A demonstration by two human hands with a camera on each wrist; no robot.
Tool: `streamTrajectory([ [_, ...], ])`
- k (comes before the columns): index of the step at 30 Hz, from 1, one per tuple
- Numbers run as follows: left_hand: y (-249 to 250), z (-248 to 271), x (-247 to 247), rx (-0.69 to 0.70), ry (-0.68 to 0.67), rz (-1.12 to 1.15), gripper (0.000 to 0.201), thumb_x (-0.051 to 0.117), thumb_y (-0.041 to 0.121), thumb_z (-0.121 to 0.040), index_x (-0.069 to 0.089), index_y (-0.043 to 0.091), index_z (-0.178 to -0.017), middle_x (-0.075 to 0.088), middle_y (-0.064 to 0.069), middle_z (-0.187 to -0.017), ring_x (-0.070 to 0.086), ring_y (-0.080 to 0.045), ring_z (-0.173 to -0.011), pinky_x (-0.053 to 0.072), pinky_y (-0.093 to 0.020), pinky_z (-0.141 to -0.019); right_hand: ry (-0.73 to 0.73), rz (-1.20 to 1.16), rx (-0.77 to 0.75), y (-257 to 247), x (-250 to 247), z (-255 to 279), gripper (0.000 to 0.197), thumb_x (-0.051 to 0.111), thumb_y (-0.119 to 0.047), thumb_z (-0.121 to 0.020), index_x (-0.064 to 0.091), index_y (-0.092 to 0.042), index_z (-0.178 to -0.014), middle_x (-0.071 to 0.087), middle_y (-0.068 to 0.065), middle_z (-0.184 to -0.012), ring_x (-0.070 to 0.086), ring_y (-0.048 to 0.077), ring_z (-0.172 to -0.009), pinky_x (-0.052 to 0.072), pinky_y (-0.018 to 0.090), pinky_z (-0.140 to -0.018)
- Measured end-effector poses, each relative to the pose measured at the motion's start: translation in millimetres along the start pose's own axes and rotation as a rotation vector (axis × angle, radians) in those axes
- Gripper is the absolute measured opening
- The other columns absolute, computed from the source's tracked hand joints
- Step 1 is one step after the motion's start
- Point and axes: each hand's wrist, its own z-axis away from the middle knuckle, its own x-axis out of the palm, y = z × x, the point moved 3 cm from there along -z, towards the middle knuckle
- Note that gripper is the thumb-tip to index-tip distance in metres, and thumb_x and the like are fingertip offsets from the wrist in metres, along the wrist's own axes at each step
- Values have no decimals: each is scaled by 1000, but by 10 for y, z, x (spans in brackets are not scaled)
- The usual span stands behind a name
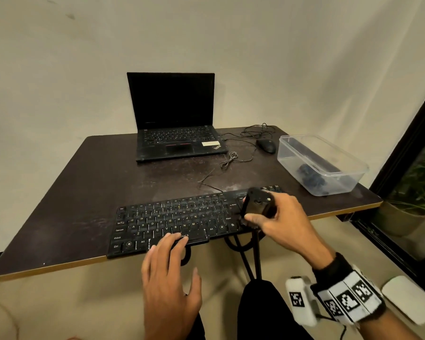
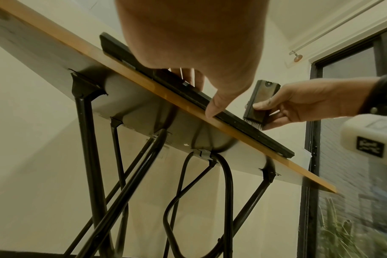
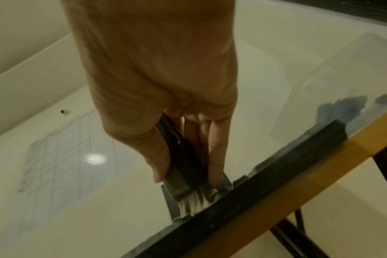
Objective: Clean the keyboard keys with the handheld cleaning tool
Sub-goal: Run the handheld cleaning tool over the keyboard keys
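The keyboard lies low in the centre of the head view, along the near edge of the table; its front rim overhangs that edge a little, as the left-wrist view shows; the right hand sits at the keyboard's right end, thumb and fingers clamped on the brush, a black block held nearly upright; in the right-wrist view its pale bristles point down and touch the keys at the lower centre of the frame; the left hand is at the bottom centre of the head view, fingers straight and spread, their tips resting on the keyboard's front rim by the space bar; it holds nothing; the two hands are well apart; a marked band wraps the right wrist at the lower right.

In the upper centre of the head view a laptop stands open with a dark screen; right of it lies a mouse with its cable looped across the tabletop; further right, a clear tub holds something dark, too blurred to name; black legs run under the table in the left-wrist view; a dark-framed window fills the right edge.
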Motion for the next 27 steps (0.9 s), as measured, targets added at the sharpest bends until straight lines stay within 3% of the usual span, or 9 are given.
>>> streamTrajectory([
  [2, 16, -1, -1, 1, -9, 9, 62, 59, 31, -79, 62, 13, -139, 55, 2, -149, 47, -22, -146, 17, -39, -130, 17, -25, 8, 19, -21, 19, 22, 90, -25, -81, 79, -30, -100, 80, -17, -88, 75, 4, -89, 61, 41, -88],
  [5, 18, -1, -12, -17, -26, 12, 62, 59, 31, -80, 61, 13, -140, 54, 2, -150, 46, -22, -148, 16, -39, -131, -95, -47, -63, -24, 74, 75, 26, 89, -25, -83, 80, -27, -107, 81, -19, -96, 75, 1, -95, 61, 41, -93],
  [10, 49, -13, -61, -26, -48, 8, 62, 61, 28, -82, 59, 14, -142, 53, 2, -151, 44, -21, -149, 14, -38, -131, 22, -74, 51, 127, -53, 64, 22, 90, -26, -82, 80, -27, -102, 81, -17, -90, 76, 4, -89, 62, 44, -89],
  [14, 54, -6, -62, -44, -59, -14, 66, 71, 20, -78, 59, 12, -143, 52, 1, -152, 44, -23, -149, 13, -38, -131, -160, -143, -5, 32, 68, 169, 26, 89, -21, -85, 80, -26, -108, 81, -17, -99, 76, 3, -99, 60, 44, -97],
  [19, 57, -15, -71, -34, -49, -2, 62, 61, 27, -83, 59, 12, -143, 52, 1, -152, 43, -22, -150, 14, -39, -131, 35, -99, 21, 80, 37, 220, 19, 89, -23, -84, 79, -25, -100, 79, -21, -89, 74, 0, -87, 62, 42, -88],
  [23, 58, -10, -71, -42, -44, -5, 62, 61, 28, -82, 59, 12, -142, 52, 0, -152, 44, -23, -149, 14, -39, -131, -52, -204, -62, -121, 259, 277, 28, 83, -34, -79, 78, -25, -106, 81, -14, -94, 77, 8, -92, 62, 45, -89],
  [27, 55, -22, -83, -31, -45, -8, 63, 59, 29, -82, 59, 11, -142, 52, -1, -152, 43, -23, -149, 13, -38, -131, -63, -91, -119, -205, 347, 212, 29, 84, -33, -81, 77, -27, -108, 79, -15, -91, 74, 7, -88, 61, 39, -86],
])
